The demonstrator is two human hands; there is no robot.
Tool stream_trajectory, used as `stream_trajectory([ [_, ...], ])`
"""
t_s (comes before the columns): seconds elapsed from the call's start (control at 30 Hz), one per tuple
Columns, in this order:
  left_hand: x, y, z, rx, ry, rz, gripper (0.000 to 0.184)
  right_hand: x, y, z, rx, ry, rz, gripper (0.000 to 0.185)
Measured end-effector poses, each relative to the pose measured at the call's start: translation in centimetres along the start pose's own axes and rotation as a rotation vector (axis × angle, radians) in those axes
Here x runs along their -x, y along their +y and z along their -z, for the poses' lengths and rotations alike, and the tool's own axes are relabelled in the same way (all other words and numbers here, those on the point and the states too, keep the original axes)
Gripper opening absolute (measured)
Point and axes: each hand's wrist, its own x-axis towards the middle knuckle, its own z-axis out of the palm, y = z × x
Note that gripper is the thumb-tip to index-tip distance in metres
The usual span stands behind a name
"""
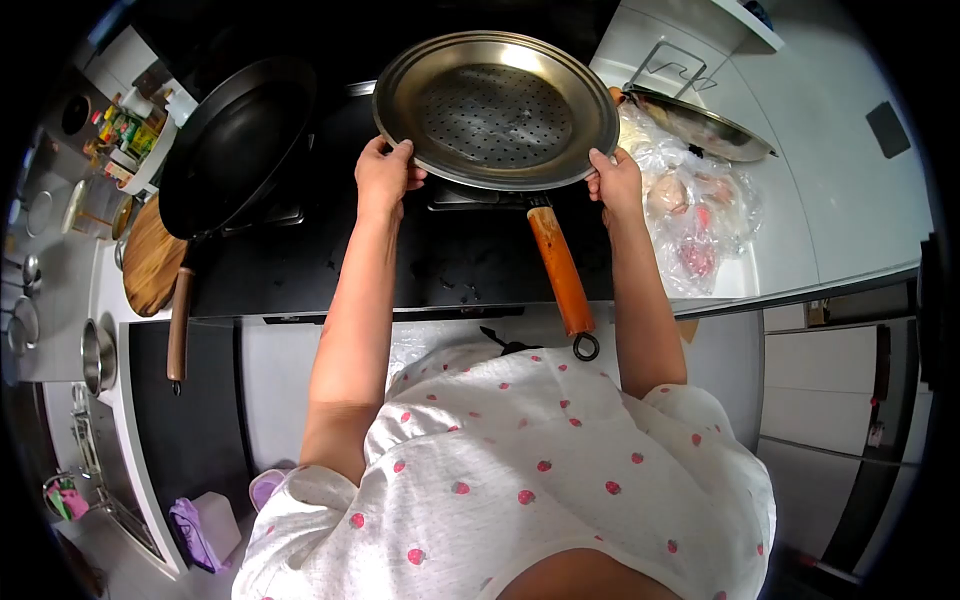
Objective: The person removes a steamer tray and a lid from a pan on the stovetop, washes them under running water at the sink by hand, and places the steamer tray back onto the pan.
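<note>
A: Grip first?
B: Both hands closed, one object. Left hand (383,180) and right hand (615,180) pinch the near rim of a round perforated tray (495,115), well apart, thumbs on top, fingers curled below.

A: Tray's position?
B: Between the hands and out beyond them, over the black hob (460,265). Whether it bears on anything underneath, cannot tell.

A: Directly below the grip?
B: An orange handle (560,265) comes out from under the tray, nearer the right hand, pointing back toward the body. What it is fixed to is mostly hidden.

A: Weak point?
B: Far rim, in my judgement. No hand on it; if the tray is unsupported, loose thumbs would let that side dip. Uneven lift between hands would tilt it sideways. A damp or greasy rim could slide out of a pinch.

A: Snags nearby?
B: Right of the grip, close: plastic bags (690,220) holding food, with a lid (700,125) leaning above them. A swing right could drag the plastic or knock the lid. Right forearm passes beside the orange handle; a bump there might turn whatever it belongs to. Left of the grip: dark wok (240,140), within clipping range if the tray swings wide.
</note>
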Motion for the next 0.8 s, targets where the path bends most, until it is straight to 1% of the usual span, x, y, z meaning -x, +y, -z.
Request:
stream_trajectory([
  [0.17,0.5,1.2,-0.2,0.024,0.005,0.010,0.022,1.0,-1.8,-0.5,-0.008,0.020,0.027,0.018],
  [0.23,1.1,2.0,-0.6,0.108,-0.076,-0.006,0.022,1.2,-2.6,-0.8,-0.036,0.013,0.079,0.020],
  [0.27,1.6,2.4,-0.9,0.106,-0.080,-0.007,0.022,1.3,-3.0,-1.0,-0.038,0.016,0.079,0.020],
  [0.33,2.7,3.3,-1.5,0.220,-0.143,0.037,0.028,1.3,-3.7,-1.2,-0.104,0.004,0.124,0.020],
  [0.43,2.5,2.6,-2.0,0.271,-0.200,0.071,0.033,1.1,-4.2,-1.2,-0.121,-0.009,0.158,0.020],
  [0.57,2.0,2.5,-1.8,0.247,-0.229,0.070,0.035,0.8,-3.6,-0.9,-0.122,-0.002,0.108,0.019],
  [0.63,2.1,2.8,-1.6,0.176,-0.190,0.069,0.036,0.8,-3.0,-0.8,-0.124,-0.013,0.083,0.018],
  [0.8,1.9,2.2,-1.2,0.166,-0.193,0.070,0.036,1.0,-2.3,-0.8,-0.130,-0.024,0.074,0.018],
])
